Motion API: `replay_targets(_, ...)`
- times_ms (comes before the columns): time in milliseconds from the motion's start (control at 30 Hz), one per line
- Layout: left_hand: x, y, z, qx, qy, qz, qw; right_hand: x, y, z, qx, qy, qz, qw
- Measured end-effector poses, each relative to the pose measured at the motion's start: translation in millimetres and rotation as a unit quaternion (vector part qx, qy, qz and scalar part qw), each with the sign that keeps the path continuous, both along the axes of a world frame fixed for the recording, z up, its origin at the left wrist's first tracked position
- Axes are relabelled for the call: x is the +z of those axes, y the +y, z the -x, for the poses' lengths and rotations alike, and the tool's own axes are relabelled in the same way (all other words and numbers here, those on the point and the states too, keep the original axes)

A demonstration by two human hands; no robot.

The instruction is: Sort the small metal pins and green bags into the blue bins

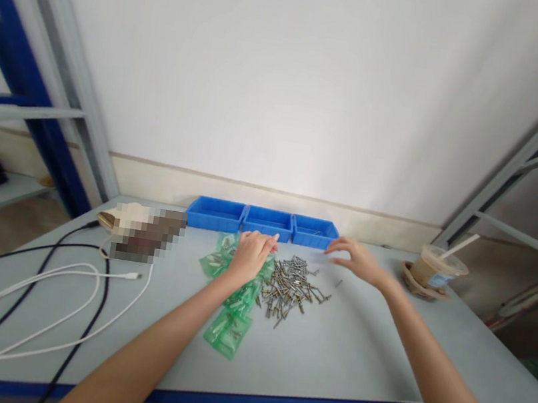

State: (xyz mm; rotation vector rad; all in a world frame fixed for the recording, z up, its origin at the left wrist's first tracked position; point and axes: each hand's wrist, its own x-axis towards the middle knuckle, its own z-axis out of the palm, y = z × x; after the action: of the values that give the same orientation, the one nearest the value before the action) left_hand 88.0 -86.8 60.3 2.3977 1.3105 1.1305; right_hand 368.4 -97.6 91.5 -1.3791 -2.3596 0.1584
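And here's the layout: the loose metal pieces (291, 286) sit heaped on the surface (352, 355), right between the two hands and a touch to the near side of both. Left hand (251, 254) has the closer berth, over the green packets (233, 332) on the heap's left flank, fingers bunched; whether anything's pinched in there, I can't tell. Right hand (355, 259) hangs out to the far right of the pile, thumb and fingers parted with a gap showing, just beside the near right corner of the right blue bin (314, 240). So for that right hand the heap lies left and nearer. No common long axis here, folks: the slim pieces point every which way, and one stray piece (339, 283) lies apart on the right, nearer the right hand!
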Motion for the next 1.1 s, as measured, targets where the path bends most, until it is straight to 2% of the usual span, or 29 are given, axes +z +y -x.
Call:
replay_targets(33, 0.0, -0.3, -0.4, -0.004, 0.002, -0.003, 1.0, -9.5, -11.0, -8.7, 0.011, 0.003, 0.037, 0.999)
replay_targets(167, -0.7, -2.3, -2.2, -0.021, 0.017, -0.01, 1.0, -45.9, -35.2, -34.8, -0.05, 0.044, 0.093, 0.993)
replay_targets(267, -0.9, -4.0, -3.0, -0.033, 0.035, -0.011, 0.999, -56.3, -32.4, -36.0, -0.08, 0.078, 0.102, 0.988)
replay_targets(400, -0.9, -6.2, -2.8, -0.045, 0.067, -0.031, 0.996, -42.2, -17.5, -1.3, -0.098, 0.126, 0.089, 0.983)
replay_targets(467, -1.8, -6.8, -2.5, -0.077, 0.112, -0.067, 0.988, -30.7, -10.3, 27.9, -0.057, 0.178, 0.095, 0.978)
replay_targets(567, -4.6, -6.2, -2.2, -0.123, 0.213, -0.135, 0.96, -19.2, -2.0, 70.4, 0.017, 0.221, 0.104, 0.969)
replay_targets(667, -6.7, -3.9, -0.8, -0.111, 0.254, -0.174, 0.945, -19.1, 3.8, 94.8, 0.042, 0.243, 0.09, 0.965)
replay_targets(833, -4.0, -3.1, 2.7, -0.063, 0.218, -0.195, 0.954, -27.5, 6.2, 94.3, 0.05, 0.29, 0.102, 0.95)
replay_targets(1000, -4.6, -3.2, 3.6, -0.1, 0.243, -0.213, 0.941, -31.7, 1.8, 89.9, 0.075, 0.317, 0.17, 0.93)
replay_targets(1100, -6.7, -2.5, 3.1, -0.098, 0.236, -0.221, 0.941, -33.5, 1.4, 90.3, 0.081, 0.34, 0.193, 0.917)
